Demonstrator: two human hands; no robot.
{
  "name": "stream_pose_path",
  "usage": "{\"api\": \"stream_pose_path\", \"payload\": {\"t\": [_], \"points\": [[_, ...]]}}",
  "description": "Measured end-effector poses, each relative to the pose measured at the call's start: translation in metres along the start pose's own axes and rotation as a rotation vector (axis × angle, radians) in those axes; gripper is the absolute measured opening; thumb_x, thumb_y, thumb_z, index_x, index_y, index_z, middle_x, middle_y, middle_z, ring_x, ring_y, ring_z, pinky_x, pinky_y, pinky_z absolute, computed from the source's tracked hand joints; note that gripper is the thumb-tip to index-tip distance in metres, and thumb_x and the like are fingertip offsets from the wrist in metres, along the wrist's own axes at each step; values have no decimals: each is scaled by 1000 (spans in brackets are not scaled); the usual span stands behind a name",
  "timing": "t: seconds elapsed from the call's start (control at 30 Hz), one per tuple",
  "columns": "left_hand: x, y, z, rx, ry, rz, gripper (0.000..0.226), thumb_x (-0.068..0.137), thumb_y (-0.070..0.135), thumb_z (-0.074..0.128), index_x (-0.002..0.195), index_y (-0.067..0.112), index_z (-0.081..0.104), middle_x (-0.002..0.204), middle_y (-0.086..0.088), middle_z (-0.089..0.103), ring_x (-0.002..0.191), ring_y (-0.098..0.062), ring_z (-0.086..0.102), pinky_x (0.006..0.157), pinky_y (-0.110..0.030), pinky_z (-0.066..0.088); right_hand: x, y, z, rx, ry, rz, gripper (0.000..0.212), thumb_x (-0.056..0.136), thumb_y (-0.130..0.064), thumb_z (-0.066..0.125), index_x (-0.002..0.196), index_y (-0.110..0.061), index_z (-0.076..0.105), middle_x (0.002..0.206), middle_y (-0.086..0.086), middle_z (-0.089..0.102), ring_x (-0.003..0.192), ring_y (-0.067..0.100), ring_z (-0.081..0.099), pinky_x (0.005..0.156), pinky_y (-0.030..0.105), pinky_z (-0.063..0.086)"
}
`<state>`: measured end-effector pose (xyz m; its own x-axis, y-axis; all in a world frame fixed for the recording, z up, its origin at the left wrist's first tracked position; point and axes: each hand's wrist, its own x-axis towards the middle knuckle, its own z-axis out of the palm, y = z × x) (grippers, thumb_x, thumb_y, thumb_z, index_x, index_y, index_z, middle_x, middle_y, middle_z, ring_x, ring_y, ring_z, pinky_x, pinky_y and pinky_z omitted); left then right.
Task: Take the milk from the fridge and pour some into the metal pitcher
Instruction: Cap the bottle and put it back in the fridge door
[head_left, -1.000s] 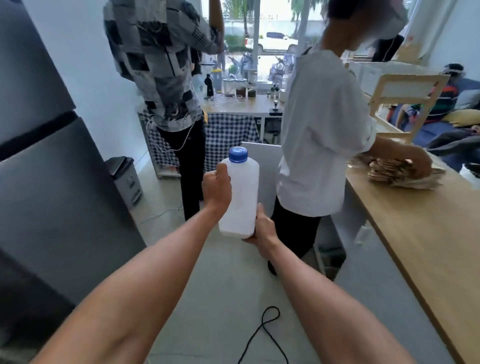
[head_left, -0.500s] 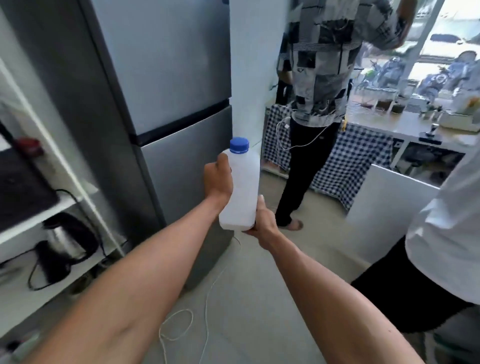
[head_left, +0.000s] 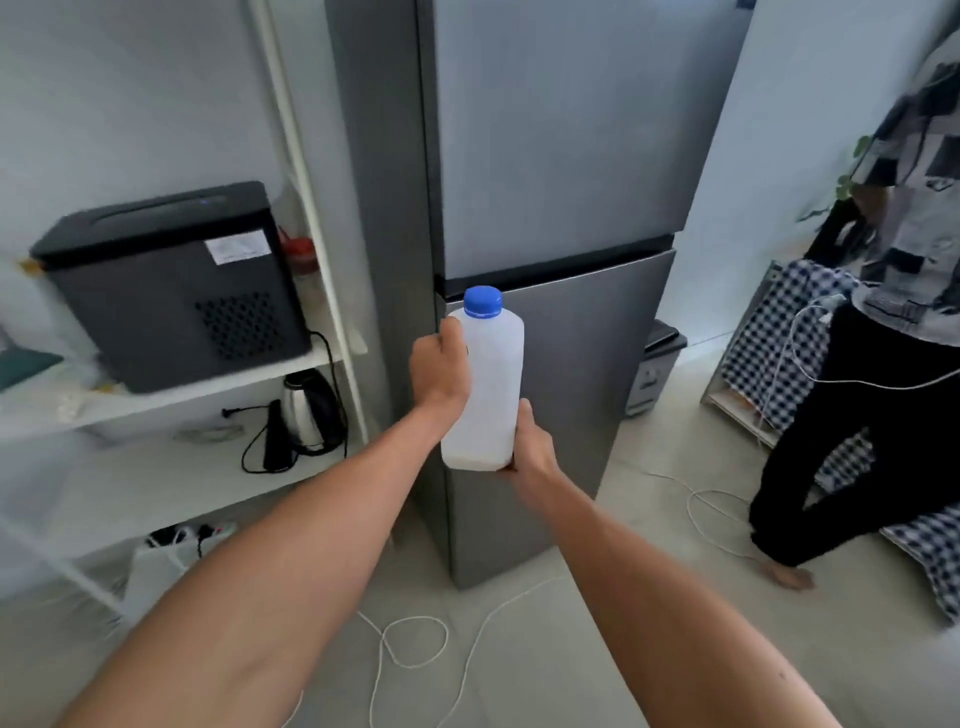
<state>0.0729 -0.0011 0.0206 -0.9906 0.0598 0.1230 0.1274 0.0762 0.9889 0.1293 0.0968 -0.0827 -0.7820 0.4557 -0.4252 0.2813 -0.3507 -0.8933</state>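
Observation:
I hold a white plastic milk bottle (head_left: 491, 384) with a blue cap upright in front of me. My left hand (head_left: 439, 366) grips its left side near the top. My right hand (head_left: 530, 447) supports its lower right corner and base. A little milk shows at the bottom of the bottle. Directly behind it stands the grey two-door fridge (head_left: 561, 156), both doors closed. The metal pitcher is not in view.
A white shelf unit (head_left: 306, 176) on the left holds a black machine (head_left: 171, 280) and a steel kettle (head_left: 311, 410). White cords (head_left: 410, 639) lie on the floor. A person in black trousers (head_left: 852, 431) stands at right by a checkered cloth; a small bin (head_left: 654, 364) sits beside the fridge.
My view has swung left from the counter and two people to face the fridge. Both hands keep the same hold on the bottle.

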Motion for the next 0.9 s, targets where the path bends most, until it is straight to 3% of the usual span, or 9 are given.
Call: {"api": "stream_pose_path", "payload": {"t": [0.3,0.4,0.5,0.57,0.63,0.73,0.83,0.9], "points": [[24,0,3,34,311,-42,44,96,34,42,58,16,31,54,1,39,51,-18,35,53,-30,30,48,-18,17,-143,-241,38,49,99,-56,41,105,-20,74,101,9,79,96,31,76,84,52,63],[29,-4,4,25,364,-47,41,96,33,43,60,16,31,59,-4,39,54,-19,35,54,-30,29,55,-17,19,-171,-280,60,49,99,-57,40,108,-22,73,103,7,79,91,27,76,82,45,65],[34,-10,3,-8,398,-31,37,95,31,43,64,13,32,63,-8,36,57,-19,32,55,-32,27,64,-23,21,-286,-270,26,60,101,-62,33,115,-16,70,104,16,76,93,34,75,84,46,64],[38,-12,-1,-26,400,-18,35,92,32,43,66,10,35,64,-10,36,59,-19,32,56,-34,27,71,-39,25,-416,-197,-61,70,99,-66,29,117,-9,65,106,17,71,94,36,69,85,44,59],[42,-11,-4,-40,405,-17,33,89,35,42,67,10,37,65,-10,37,60,-18,34,57,-35,27,78,-68,32,-494,-115,-255,63,102,-61,30,113,-7,60,106,10,65,97,30,62,87,41,50],[47,-13,-6,-37,397,-22,34,88,34,42,66,10,37,64,-10,36,60,-19,32,57,-36,27,92,-120,51,-551,-51,-554,44,107,-45,32,85,-12,51,94,6,57,89,27,52,80,40,43],[51,-17,-10,-21,364,-13,34,84,39,42,63,14,30,65,-10,31,61,-20,27,56,-38,24,107,-157,71,-645,-53,-619,44,107,-43,30,70,-20,39,94,5,48,81,26,43,79,38,37],[53,-19,-12,-13,355,-28,36,81,42,42,63,13,28,65,-10,30,61,-20,27,57,-38,24,119,-166,79,-714,-69,-566,50,106,-49,26,75,-16,49,104,11,52,87,29,46,86,41,41]]}}
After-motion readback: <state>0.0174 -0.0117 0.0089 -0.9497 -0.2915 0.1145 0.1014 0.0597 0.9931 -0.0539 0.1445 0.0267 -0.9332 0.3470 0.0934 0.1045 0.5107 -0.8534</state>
